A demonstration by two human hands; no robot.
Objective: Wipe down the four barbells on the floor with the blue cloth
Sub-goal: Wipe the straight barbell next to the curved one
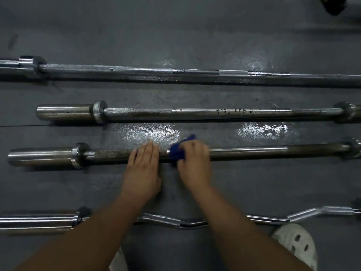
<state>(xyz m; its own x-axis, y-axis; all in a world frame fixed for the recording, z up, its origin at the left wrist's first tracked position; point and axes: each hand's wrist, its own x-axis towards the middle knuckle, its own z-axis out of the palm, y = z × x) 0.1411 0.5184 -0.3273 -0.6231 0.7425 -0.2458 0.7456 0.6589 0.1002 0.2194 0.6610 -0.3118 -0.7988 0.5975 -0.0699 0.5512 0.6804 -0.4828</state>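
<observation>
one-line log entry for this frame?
phase: wiping | right hand: grips crumpled blue cloth on shaft of second-nearest steel barbell | left hand: flat on same shaft, beside cloth | grey floor: wet patches

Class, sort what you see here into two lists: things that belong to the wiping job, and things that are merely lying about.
Belongs to the job:
blue cloth, gripped by the right hand
left hand, flat on the third barbell
farthest barbell
second barbell
curl bar

Lying about:
white shoe
dark object in the top corner
wet patches

Three straight barbells, one curl bar, one blue cloth, two hands.
</observation>
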